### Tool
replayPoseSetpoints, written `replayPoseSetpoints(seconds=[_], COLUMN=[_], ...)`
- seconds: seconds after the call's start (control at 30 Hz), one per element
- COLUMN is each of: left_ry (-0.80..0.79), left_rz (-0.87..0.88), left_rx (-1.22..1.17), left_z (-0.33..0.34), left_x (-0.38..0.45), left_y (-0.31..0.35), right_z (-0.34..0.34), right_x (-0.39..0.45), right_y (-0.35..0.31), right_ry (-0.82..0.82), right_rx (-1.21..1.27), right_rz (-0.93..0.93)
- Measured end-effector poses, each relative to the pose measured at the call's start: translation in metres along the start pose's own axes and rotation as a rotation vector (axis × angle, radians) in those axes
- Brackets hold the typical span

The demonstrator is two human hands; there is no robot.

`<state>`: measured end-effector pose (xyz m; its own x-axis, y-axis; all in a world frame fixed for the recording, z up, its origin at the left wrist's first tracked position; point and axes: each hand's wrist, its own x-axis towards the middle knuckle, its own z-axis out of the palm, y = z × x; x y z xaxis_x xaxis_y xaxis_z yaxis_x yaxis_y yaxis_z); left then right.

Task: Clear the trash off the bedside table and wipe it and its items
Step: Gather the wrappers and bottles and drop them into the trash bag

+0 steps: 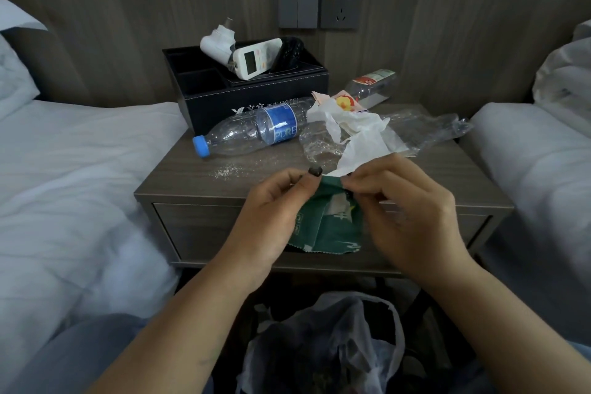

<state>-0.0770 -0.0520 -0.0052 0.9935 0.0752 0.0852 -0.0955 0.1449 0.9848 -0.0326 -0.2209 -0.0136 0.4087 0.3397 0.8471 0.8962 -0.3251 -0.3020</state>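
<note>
A green packet (332,227) hangs in front of the bedside table (198,179). My left hand (271,214) and my right hand (406,211) both pinch its top edge. On the table lie an empty bottle with a blue cap and blue label (252,131), crumpled white tissue (358,134), clear plastic wrap (425,125), a red and yellow wrapper (343,102) and a second clear bottle (372,85) at the back right. Pale crumbs (227,171) are scattered near the front.
A black organiser box (256,96) at the back left holds a white remote (256,57), a black remote (287,53) and a white plug device (217,43). A bin lined with a white bag (323,345) stands below. Beds flank the table.
</note>
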Motion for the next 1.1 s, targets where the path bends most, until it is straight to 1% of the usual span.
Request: replayPoseSetpoints(seconds=[0.07, 0.1, 0.17, 0.23, 0.27, 0.3, 0.37, 0.43, 0.53, 0.63, 0.7, 0.73, 0.77, 0.87, 0.93, 0.97, 1.0, 1.03, 1.1], left_ry=[0.027, 0.041, 0.043, 0.015, 0.003, 0.0, 0.008, 0.01, 0.016, 0.036, 0.04, 0.034, 0.025, -0.031, -0.051, -0.045, -0.031, -0.013, 0.037], left_rz=[-0.023, -0.02, 0.008, 0.052, 0.073, 0.087, 0.079, 0.021, -0.064, -0.092, -0.091, -0.083, -0.066, 0.004, 0.007, -0.016, -0.048, -0.088, -0.169], left_rx=[-0.048, -0.058, -0.05, -0.033, -0.016, 0.008, 0.043, 0.029, -0.017, -0.121, -0.142, -0.137, -0.122, -0.072, -0.05, -0.049, -0.059, -0.08, -0.114], left_z=[-0.001, -0.003, -0.006, -0.008, -0.009, -0.01, -0.009, -0.008, -0.005, -0.003, -0.005, -0.007, -0.008, -0.012, -0.012, -0.011, -0.01, -0.008, -0.004], left_x=[0.001, 0.002, 0.004, 0.005, 0.005, 0.005, 0.005, 0.005, 0.004, 0.006, 0.006, 0.006, 0.005, 0.002, -0.003, -0.007, -0.011, -0.015, -0.023], left_y=[0.0, 0.0, 0.0, 0.0, 0.0, 0.0, -0.001, -0.002, -0.002, -0.002, -0.002, -0.002, -0.002, 0.0, -0.002, -0.005, -0.009, -0.013, -0.022], right_z=[0.0, -0.001, -0.004, -0.007, -0.007, -0.007, -0.005, -0.005, -0.005, -0.004, -0.005, -0.006, -0.009, -0.013, -0.013, -0.014, -0.014, -0.015, -0.016], right_x=[0.0, -0.001, 0.0, 0.003, 0.003, 0.003, 0.003, 0.003, 0.001, -0.001, -0.004, -0.005, -0.004, -0.004, -0.007, -0.008, -0.011, -0.015, -0.024], right_y=[-0.001, -0.001, -0.002, -0.004, -0.004, -0.004, -0.004, -0.002, 0.002, 0.0, -0.003, -0.004, -0.006, -0.009, -0.01, -0.01, -0.011, -0.011, -0.014], right_ry=[-0.027, -0.046, -0.086, -0.08, -0.058, -0.047, -0.038, -0.007, 0.029, 0.003, -0.041, -0.062, -0.076, -0.057, -0.037, -0.038, -0.042, -0.054, -0.115], right_rx=[0.022, 0.078, 0.292, 0.544, 0.614, 0.635, 0.613, 0.545, 0.359, 0.152, 0.165, 0.233, 0.339, 0.73, 0.862, 0.861, 0.812, 0.703, 0.415], right_rz=[0.0, 0.049, 0.254, 0.5, 0.589, 0.639, 0.643, 0.563, 0.431, 0.24, 0.193, 0.234, 0.32, 0.649, 0.826, 0.873, 0.878, 0.838, 0.675])
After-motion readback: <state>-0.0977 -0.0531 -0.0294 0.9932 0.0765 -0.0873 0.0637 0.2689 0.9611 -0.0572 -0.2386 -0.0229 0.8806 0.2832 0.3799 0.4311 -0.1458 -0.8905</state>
